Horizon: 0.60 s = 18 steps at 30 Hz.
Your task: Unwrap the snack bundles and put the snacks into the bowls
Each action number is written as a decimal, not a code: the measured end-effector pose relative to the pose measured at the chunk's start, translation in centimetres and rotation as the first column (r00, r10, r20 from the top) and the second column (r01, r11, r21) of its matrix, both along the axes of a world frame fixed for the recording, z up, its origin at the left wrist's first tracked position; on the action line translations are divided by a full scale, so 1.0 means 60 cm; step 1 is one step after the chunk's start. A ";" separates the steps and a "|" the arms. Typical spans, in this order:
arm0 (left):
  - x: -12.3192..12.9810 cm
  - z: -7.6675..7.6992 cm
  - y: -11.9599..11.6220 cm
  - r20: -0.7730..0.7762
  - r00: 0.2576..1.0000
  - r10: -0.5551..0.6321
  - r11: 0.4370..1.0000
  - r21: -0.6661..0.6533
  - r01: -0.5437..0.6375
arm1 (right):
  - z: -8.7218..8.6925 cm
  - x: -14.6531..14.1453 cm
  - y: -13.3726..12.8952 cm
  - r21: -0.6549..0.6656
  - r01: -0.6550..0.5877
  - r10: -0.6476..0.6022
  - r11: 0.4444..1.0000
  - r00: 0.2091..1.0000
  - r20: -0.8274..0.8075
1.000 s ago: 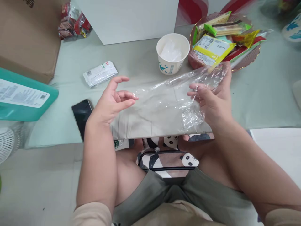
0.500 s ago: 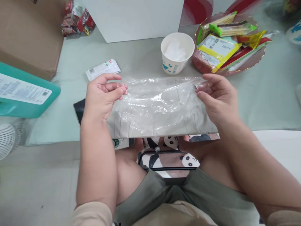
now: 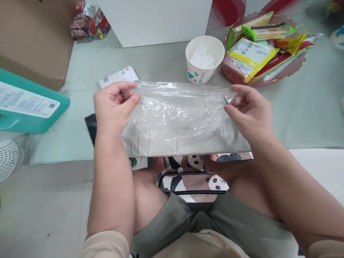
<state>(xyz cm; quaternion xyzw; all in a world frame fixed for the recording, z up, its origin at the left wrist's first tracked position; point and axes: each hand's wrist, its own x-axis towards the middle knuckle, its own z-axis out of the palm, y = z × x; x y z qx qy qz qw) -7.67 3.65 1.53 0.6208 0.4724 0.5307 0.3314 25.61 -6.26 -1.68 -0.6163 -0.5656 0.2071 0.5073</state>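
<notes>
A clear plastic bag [image 3: 177, 111] is stretched flat between my two hands, above the near edge of the table. My left hand [image 3: 114, 105] pinches its upper left corner between thumb and fingers. At the upper right corner, my right hand [image 3: 249, 111] grips the film the same way. The bag's upper edge runs nearly straight, and its lower part is crinkled and shiny. Just beyond my left hand lies a small white packet [image 3: 119, 76]. A paper cup [image 3: 200, 73] with white, translucent plastic inside stands behind the bag.
Wrapped snacks fill a pink, gold-rimmed bowl [image 3: 290, 77] at the back right. On the left are a green jug [image 3: 57, 113], a cardboard box [image 3: 34, 43] and a dark flat object [image 3: 91, 125]. A white box [image 3: 158, 21] and red packets [image 3: 90, 21] stand at the back.
The bag's top edge has been pulled straighter and raised slightly, and its film is spread more evenly. My left hand has shifted a little to the left.
</notes>
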 end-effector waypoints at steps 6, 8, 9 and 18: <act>0.002 0.008 -0.011 -0.025 1.000 0.004 0.998 0.056 -0.003 | 0.016 -0.001 0.002 0.098 0.188 -0.194 0.977 0.979 0.058; 0.009 0.011 -0.012 0.064 0.996 -0.066 0.997 0.038 0.064 | 0.016 -0.001 0.003 0.142 0.147 -0.147 0.979 0.989 -0.011; 0.015 0.012 -0.014 0.115 0.987 -0.111 0.994 0.021 0.110 | 0.015 -0.002 0.004 0.151 0.112 -0.104 0.982 0.993 -0.063; 0.070 0.004 -0.021 0.267 0.959 -0.098 0.965 -0.211 0.158 | 0.007 -0.025 0.010 -0.027 0.103 -0.104 0.994 0.882 -0.460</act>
